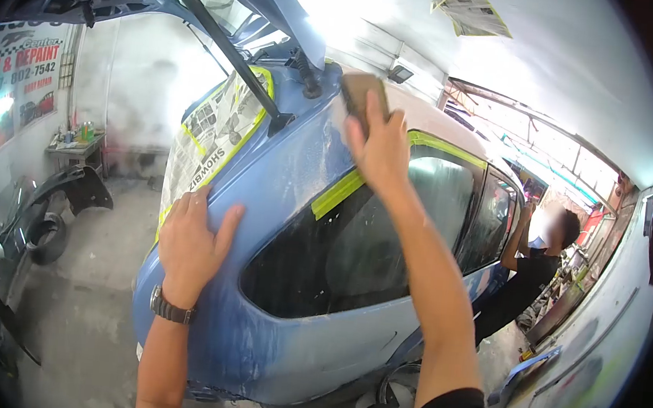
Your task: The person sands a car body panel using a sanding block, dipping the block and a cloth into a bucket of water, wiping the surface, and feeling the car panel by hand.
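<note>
Fingers apart, my left hand (192,238) lies on the blue rear corner of a car body (266,191), with a dark watch (173,307) on its wrist. My right hand (381,143) is wrapped round a brown sanding block (365,100), which rests on the upper rear pillar near the roof. Whitish, scuffed patches mark the paint below the block. Yellow-green tape (339,195) runs along the top of the dark side window (337,258). Newspaper (222,123) edged with the same tape covers the rear opening.
Overhead is the raised tailgate, held by a black strut (227,50). A co-worker in black (523,285) stands along the car's side at the right. Removed bumper parts (12,248) lie at the left, near a small table (78,148).
</note>
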